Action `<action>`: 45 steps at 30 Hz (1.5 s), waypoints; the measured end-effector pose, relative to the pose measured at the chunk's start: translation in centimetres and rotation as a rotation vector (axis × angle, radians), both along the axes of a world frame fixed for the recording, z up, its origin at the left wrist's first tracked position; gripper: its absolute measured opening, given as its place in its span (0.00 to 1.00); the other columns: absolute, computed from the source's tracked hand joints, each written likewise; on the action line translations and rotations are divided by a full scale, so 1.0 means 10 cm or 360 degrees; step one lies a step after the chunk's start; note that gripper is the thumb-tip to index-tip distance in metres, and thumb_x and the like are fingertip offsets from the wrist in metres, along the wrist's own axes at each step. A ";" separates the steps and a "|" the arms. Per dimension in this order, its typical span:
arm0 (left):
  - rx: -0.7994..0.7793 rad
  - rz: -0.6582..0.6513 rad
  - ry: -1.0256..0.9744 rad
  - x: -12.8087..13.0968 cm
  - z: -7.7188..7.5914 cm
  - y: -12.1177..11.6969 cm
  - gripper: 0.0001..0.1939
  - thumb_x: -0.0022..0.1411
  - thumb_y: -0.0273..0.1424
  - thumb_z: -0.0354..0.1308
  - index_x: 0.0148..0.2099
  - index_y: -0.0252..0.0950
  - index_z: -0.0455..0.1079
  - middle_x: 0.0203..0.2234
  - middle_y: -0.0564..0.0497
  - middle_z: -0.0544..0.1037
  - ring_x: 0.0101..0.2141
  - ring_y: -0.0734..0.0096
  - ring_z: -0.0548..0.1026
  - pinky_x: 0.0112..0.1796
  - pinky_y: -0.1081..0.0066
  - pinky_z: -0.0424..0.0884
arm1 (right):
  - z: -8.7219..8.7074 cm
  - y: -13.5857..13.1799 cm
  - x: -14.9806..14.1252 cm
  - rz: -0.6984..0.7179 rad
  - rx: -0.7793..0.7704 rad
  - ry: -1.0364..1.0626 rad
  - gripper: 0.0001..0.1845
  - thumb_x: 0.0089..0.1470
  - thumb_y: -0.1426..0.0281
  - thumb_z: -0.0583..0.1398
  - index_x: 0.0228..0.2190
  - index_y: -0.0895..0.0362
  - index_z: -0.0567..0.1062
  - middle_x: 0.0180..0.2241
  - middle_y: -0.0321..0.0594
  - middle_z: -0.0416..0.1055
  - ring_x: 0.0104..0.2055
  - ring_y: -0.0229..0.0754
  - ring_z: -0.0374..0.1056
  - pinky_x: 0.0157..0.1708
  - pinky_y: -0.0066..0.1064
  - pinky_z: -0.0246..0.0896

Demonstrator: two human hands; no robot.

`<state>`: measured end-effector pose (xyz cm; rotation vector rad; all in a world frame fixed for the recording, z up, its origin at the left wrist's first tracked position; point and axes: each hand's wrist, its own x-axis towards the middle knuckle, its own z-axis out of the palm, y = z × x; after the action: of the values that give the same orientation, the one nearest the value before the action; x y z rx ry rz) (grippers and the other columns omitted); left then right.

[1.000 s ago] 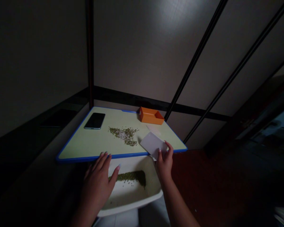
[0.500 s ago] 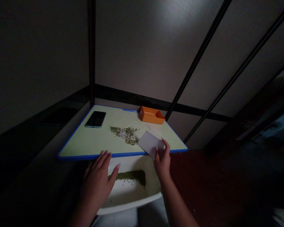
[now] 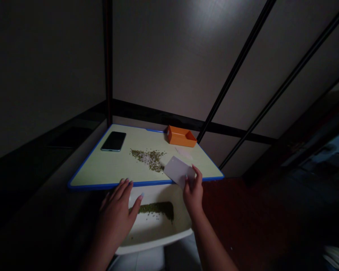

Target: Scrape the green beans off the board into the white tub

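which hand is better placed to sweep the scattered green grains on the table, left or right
Probably the right hand: it holds the pale card, whose far-left edge is right beside the green grains. The left hand holds nothing visible and sits at the table's blue edge.

Your blue-edged table carries a phone at ten o'clock and an orange box at two. Green grains lie scattered mid-surface, a whitish patch near three.

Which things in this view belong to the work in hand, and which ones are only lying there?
Probably in use:
pale card, held in the right hand
green grains on the board, beside the card
white basin with more grains

Apparently just lying there:
black phone
orange box
pale patch near box (unclear)
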<state>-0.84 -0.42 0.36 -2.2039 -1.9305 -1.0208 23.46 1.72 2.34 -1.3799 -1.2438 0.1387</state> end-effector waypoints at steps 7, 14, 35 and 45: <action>-0.0024 -0.0032 -0.0018 0.00 0.03 -0.01 0.32 0.65 0.48 0.42 0.58 0.31 0.71 0.59 0.36 0.73 0.62 0.52 0.69 0.59 0.51 0.66 | -0.03 -0.03 0.01 -0.0007 0.0027 -0.0036 0.25 0.58 0.63 0.55 0.56 0.56 0.65 0.36 0.46 0.76 0.27 0.45 0.70 0.29 0.33 0.64; 0.0009 -0.0033 0.0010 0.00 0.03 -0.01 0.33 0.66 0.48 0.42 0.58 0.30 0.71 0.59 0.36 0.73 0.61 0.50 0.69 0.58 0.49 0.67 | -0.08 -0.01 0.02 0.0055 0.0076 -0.0075 0.25 0.58 0.67 0.55 0.56 0.56 0.66 0.46 0.51 0.76 0.37 0.46 0.75 0.36 0.34 0.69; 0.0011 -0.0033 -0.0030 -0.01 -0.01 0.01 0.34 0.65 0.50 0.42 0.57 0.31 0.72 0.59 0.37 0.74 0.61 0.52 0.69 0.59 0.50 0.67 | -0.09 -0.12 0.05 0.0278 0.0351 -0.1114 0.15 0.57 0.78 0.52 0.41 0.54 0.74 0.32 0.45 0.79 0.34 0.45 0.77 0.36 0.34 0.73; 0.0069 -0.0049 -0.0015 -0.03 -0.04 0.03 0.31 0.65 0.48 0.43 0.56 0.31 0.72 0.58 0.37 0.74 0.61 0.53 0.70 0.58 0.51 0.68 | 0.00 -0.16 0.02 0.0581 0.0509 -0.1485 0.18 0.54 0.80 0.53 0.44 0.57 0.77 0.42 0.48 0.82 0.45 0.44 0.79 0.48 0.36 0.74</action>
<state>-1.11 -0.10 -0.02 -2.2164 -1.8659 -1.0687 23.70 0.16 2.33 -0.9194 -2.1727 -0.4927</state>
